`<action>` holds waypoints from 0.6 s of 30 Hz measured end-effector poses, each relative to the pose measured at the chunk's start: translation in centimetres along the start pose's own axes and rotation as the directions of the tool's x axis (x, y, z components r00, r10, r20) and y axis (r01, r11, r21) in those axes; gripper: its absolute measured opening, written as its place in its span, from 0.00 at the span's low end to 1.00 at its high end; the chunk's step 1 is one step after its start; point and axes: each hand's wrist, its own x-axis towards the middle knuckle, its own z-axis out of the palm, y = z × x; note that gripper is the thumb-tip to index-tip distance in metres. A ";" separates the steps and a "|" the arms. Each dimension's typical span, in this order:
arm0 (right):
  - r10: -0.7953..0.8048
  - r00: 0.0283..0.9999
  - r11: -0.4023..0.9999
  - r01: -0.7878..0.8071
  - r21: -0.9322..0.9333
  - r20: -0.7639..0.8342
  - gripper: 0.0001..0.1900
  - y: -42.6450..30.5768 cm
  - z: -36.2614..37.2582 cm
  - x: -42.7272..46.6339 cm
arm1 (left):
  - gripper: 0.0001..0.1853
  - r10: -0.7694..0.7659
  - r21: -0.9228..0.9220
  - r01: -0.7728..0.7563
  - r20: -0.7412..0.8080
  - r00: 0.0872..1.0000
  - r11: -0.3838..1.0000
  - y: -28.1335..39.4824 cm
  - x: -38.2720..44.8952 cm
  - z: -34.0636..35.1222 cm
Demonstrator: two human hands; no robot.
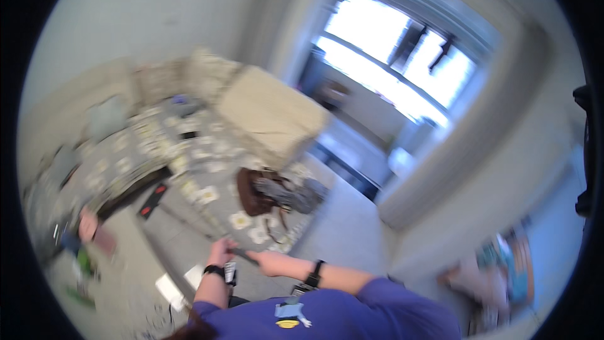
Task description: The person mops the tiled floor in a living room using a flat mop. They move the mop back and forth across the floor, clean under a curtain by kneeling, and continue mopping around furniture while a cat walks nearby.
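Both of my hands are on the long thin handle (188, 221) of what looks like a flat mop. My left hand (222, 251) grips it farther along, and my right hand (265, 261) holds it nearer its end, close to my body. The handle slants away to the upper left, down to a flat black mop head (153, 202) with red patches. That head rests on the grey tiled floor (175, 235), between the sofa seat and a pale table. Motion blur softens the handle and the fingers.
A sofa with a flower-patterned cover (206, 194) bends around the far side, bearing a brown bag (250, 191), grey cloth (288, 194) and a dark phone-like object (189, 135). The pale table (125, 241) at left carries several items. A wall corner (394, 212) juts out at right.
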 end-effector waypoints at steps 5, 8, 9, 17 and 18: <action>-0.164 0.983 0.980 0.153 -0.125 -0.081 0.33 6.1 0.7 -10.2 | 0.08 0.004 0.468 -0.049 0.098 0.995 0.882 -5.5 -6.4 2.8; -0.025 0.992 0.996 0.013 -0.092 -0.123 0.30 10.8 -0.2 -19.5 | 0.08 -0.350 0.425 0.322 -0.011 0.937 0.846 -10.2 -5.5 6.5; 0.078 0.985 0.996 -0.083 -0.027 -0.154 0.24 11.5 0.1 -22.2 | 0.07 -0.432 0.467 0.390 -0.018 0.901 0.793 -12.0 -5.1 6.6; 0.492 0.871 0.769 -0.443 0.460 0.015 0.27 11.2 -1.6 -40.1 | 0.07 -0.684 0.639 0.571 -0.095 0.723 0.515 -26.7 -9.1 9.4; 0.539 0.841 0.753 -0.508 0.419 0.051 0.28 11.1 -1.9 -40.1 | 0.08 -0.702 0.645 0.601 -0.137 0.699 0.472 -26.9 -9.3 9.5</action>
